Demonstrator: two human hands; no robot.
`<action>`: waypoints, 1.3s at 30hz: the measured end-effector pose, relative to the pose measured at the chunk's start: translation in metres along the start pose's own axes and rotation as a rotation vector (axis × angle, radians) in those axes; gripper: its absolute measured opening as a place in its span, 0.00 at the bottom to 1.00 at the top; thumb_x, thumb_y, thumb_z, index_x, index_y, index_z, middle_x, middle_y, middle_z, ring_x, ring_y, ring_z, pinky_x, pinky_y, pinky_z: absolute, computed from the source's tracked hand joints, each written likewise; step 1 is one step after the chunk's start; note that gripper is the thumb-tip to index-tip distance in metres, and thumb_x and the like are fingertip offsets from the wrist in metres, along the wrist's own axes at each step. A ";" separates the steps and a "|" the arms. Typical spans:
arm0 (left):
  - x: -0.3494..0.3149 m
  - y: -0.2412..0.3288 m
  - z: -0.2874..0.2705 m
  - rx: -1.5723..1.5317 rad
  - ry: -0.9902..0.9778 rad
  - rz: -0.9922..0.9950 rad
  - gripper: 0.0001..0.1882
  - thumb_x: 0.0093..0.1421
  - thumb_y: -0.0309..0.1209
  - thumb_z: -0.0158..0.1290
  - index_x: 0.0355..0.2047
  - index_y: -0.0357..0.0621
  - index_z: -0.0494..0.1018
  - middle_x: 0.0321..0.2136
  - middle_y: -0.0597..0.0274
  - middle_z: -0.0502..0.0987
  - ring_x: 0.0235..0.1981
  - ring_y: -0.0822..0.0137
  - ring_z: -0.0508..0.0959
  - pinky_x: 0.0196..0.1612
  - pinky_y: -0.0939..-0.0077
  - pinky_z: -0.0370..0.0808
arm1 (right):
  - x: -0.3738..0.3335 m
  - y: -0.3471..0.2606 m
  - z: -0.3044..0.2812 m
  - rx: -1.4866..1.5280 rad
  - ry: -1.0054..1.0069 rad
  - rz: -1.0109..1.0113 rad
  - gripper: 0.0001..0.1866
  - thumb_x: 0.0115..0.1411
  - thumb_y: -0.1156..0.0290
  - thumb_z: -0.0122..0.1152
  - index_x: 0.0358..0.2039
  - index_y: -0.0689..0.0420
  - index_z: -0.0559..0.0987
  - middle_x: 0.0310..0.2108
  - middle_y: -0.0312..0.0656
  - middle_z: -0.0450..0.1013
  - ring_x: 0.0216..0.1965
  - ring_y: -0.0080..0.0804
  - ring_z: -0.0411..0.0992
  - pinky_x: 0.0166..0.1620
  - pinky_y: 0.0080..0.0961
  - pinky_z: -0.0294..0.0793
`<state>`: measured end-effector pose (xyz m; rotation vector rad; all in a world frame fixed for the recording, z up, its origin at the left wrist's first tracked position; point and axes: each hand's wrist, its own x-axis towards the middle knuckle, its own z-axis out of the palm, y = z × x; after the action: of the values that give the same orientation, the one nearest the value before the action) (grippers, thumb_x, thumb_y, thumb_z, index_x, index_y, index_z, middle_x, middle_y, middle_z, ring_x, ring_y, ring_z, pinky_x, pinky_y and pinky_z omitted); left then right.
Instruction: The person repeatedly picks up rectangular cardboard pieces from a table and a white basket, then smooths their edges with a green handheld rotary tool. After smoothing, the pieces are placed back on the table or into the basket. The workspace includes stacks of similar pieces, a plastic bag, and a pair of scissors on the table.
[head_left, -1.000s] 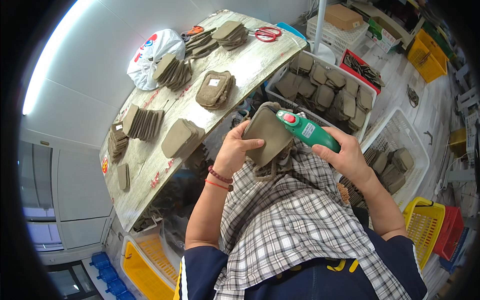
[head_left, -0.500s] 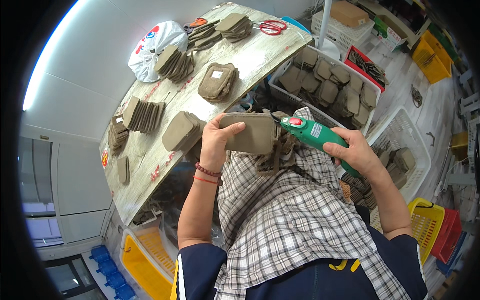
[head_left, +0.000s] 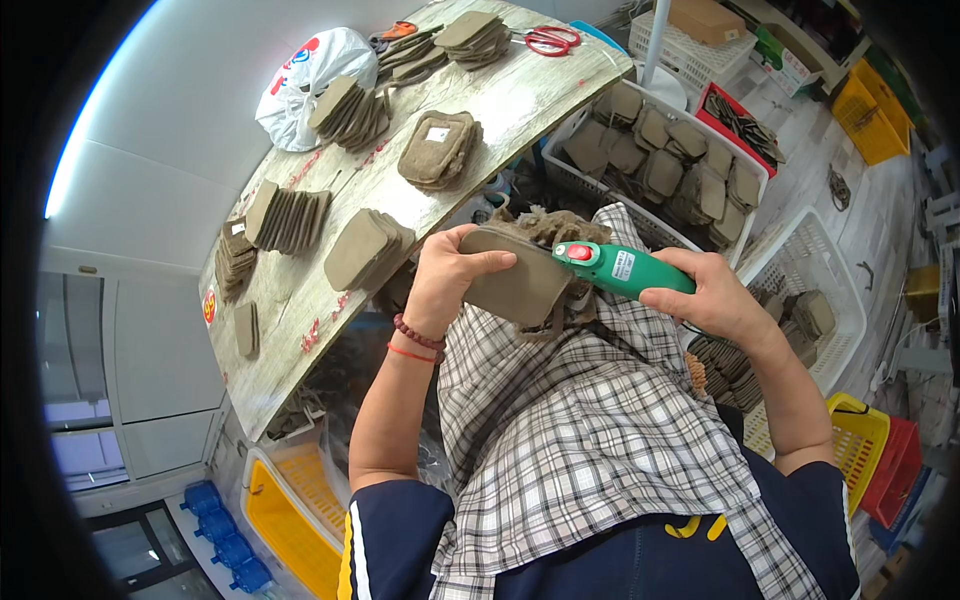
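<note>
My left hand (head_left: 446,278) is closed on a rounded olive-brown fabric pad (head_left: 512,282), thumb on its flat face and fingers behind. Fuzzy brown trimmings (head_left: 555,226) hang along the pad's far and right edges. My right hand (head_left: 718,297) is wrapped round green handheld electric scissors (head_left: 640,274) with a red switch. Their front end meets the pad's right edge; the blades are hidden by pad and fluff. Below both hands spreads a checked apron (head_left: 590,420) over my lap.
On the table (head_left: 290,345) to the left stand several stacks of similar pads (head_left: 365,250), red-handled scissors (head_left: 552,40) and a white plastic bag (head_left: 318,85). A white crate (head_left: 560,170) of pads is beyond my hands. Another white basket (head_left: 850,300) stands right, yellow bins (head_left: 290,530) lower left.
The pad has turned clockwise and tilted in my left hand. The electric scissors have moved slightly down along its right edge and lie more level. More fluff shows above the pad.
</note>
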<state>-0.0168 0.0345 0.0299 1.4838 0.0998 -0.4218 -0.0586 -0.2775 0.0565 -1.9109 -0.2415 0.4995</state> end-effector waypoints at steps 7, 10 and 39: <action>-0.005 0.009 0.001 0.118 -0.090 -0.069 0.14 0.48 0.18 0.63 0.36 0.32 0.76 0.30 0.59 0.81 0.28 0.72 0.80 0.35 0.78 0.77 | 0.012 -0.013 0.010 0.038 -0.062 0.011 0.24 0.54 0.58 0.68 0.43 0.64 0.77 0.28 0.36 0.74 0.29 0.20 0.72 0.33 0.20 0.71; -0.006 0.013 -0.003 0.147 -0.135 -0.097 0.15 0.47 0.19 0.63 0.37 0.33 0.76 0.29 0.60 0.81 0.28 0.73 0.79 0.36 0.79 0.77 | 0.021 -0.016 0.015 0.053 -0.092 -0.006 0.23 0.54 0.58 0.68 0.43 0.64 0.77 0.28 0.36 0.74 0.28 0.19 0.71 0.32 0.20 0.71; 0.147 -0.021 -0.085 1.400 0.659 0.478 0.30 0.57 0.43 0.54 0.54 0.36 0.67 0.52 0.46 0.71 0.53 0.50 0.69 0.58 0.53 0.60 | 0.038 0.023 0.030 0.223 0.174 0.047 0.21 0.58 0.58 0.63 0.42 0.63 0.77 0.25 0.33 0.71 0.21 0.17 0.67 0.26 0.18 0.68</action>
<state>0.1277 0.0859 -0.0451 2.8830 -0.0603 0.5639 -0.0402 -0.2466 0.0169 -1.7322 -0.0261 0.3717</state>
